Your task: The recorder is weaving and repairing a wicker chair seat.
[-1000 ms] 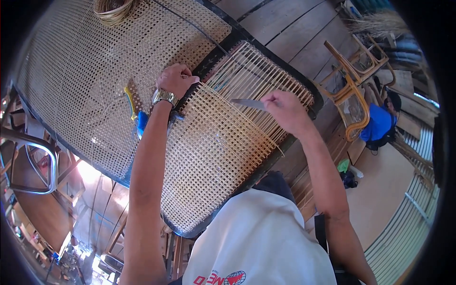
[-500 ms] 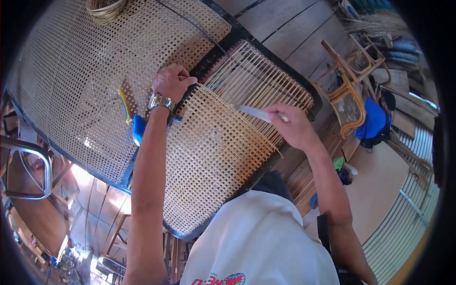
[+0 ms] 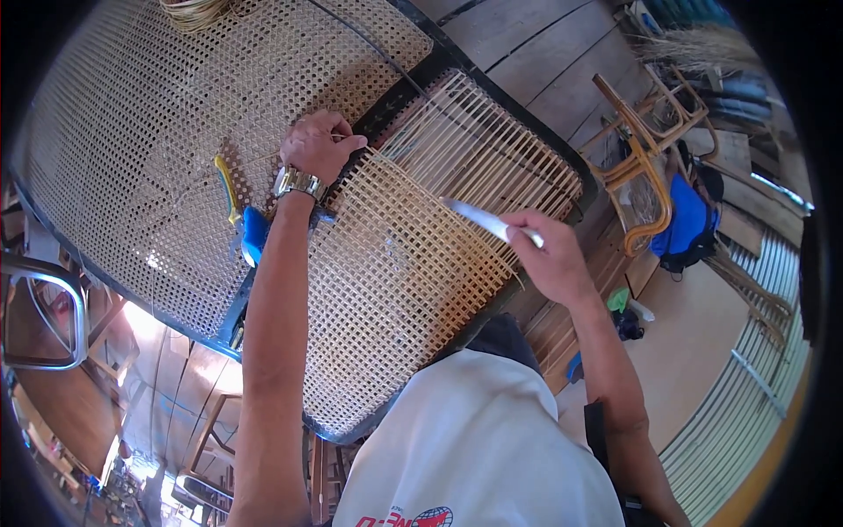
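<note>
A woven cane panel [image 3: 386, 272] in a dark frame lies before me, with open lengthwise strands [image 3: 500, 154] on its far right part. My left hand [image 3: 318, 147] is at the left end of the weave's edge, thumb and fingers pinched on a thin cane strand. In my right hand [image 3: 551, 256] is a knife [image 3: 479, 220], held by its pale handle. The blade points left, its tip over the last woven rows; whether it touches them I cannot tell. Left of my wristwatch, yellow-handled pliers [image 3: 227, 186] and a blue-handled tool [image 3: 254, 235] rest on the cane.
Another large cane-woven section [image 3: 176, 132] stretches to the left, with a coil of cane [image 3: 195, 12] at its far edge. A dark cord [image 3: 373, 44] crosses the top. To the right stand a rattan chair frame [image 3: 645, 162] and a blue bag [image 3: 689, 220]. A metal-framed chair [image 3: 75, 294] is at the left.
My right hand has moved slightly right and toward me, taking the knife with it. My left hand keeps its pinch at nearly the same spot.
</note>
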The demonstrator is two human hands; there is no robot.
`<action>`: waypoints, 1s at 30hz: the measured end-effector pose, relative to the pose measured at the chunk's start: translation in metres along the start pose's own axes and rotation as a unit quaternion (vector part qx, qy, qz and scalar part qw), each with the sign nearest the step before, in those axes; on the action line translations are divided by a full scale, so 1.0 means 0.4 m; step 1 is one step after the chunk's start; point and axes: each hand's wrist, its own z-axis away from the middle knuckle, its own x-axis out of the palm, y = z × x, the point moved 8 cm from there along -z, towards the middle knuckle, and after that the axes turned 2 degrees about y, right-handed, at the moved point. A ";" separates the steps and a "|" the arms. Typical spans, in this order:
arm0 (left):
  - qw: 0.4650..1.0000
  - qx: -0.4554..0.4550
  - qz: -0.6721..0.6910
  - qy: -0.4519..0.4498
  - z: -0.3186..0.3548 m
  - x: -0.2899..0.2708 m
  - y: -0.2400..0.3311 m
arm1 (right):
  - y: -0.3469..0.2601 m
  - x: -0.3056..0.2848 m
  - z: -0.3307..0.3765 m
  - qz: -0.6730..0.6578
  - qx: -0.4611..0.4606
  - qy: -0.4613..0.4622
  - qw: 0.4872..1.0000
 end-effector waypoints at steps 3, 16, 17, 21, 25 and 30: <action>1.000 0.006 -0.007 0.010 0.002 -0.003 -0.001 | -0.020 -0.082 -0.016 -0.049 0.023 0.137 0.989; 0.998 -0.036 0.029 -0.038 0.006 0.009 -0.011 | -0.046 0.018 -0.060 0.043 -0.017 -0.065 0.997; 0.998 -0.038 0.028 -0.038 0.005 0.010 -0.010 | -0.037 -0.017 -0.073 0.033 -0.010 -0.020 0.999; 0.999 -0.025 0.009 -0.028 0.001 0.001 0.005 | -0.048 -0.023 -0.088 0.008 -0.023 0.056 0.998; 1.000 0.007 -0.006 0.007 0.000 -0.004 -0.001 | -0.050 -0.012 -0.104 0.010 -0.035 0.020 0.999; 1.000 0.006 -0.004 0.010 0.001 0.000 0.004 | -0.047 0.028 -0.106 0.039 -0.060 -0.002 0.997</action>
